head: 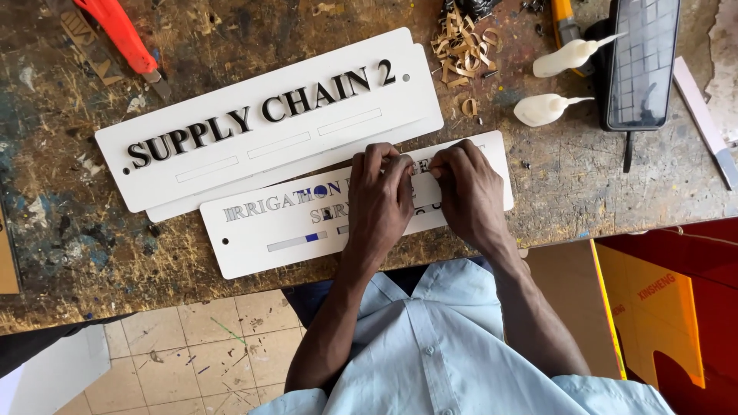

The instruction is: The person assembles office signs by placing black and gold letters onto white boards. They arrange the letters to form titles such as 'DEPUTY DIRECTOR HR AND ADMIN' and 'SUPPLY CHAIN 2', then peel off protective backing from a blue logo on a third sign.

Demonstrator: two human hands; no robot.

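Both hands rest on a long white rectangular sign plate with rounded corners and partly coloured cut-out lettering (pixel 300 219), which lies flat near the front edge of a worn, paint-stained wooden workbench (pixel 69 230). The left hand (pixel 380 200) presses down on the middle of the plate with its fingers curled, fingertips bunched at the upper edge of the lettering; the right hand (pixel 469 188) sits just beside it, its fingertips meeting those of the left in a close pinch on the plate's face. Whatever small piece may be caught between the fingertips is too small to make out, so I cannot tell whether they hold anything beyond the plate's surface. Behind this plate, touching and partly overlapped by it, lies a larger white sign plate with black raised letters (pixel 269 115), itself stacked on another white plate. An orange-handled utility knife (pixel 123 38) lies at the far left of the bench. A heap of curled wood-coloured shavings (pixel 461 46) sits beyond the right hand, and near it two white squeeze bottles with pointed nozzles (pixel 550 107) lie on their sides beside a black smartphone (pixel 642 61).
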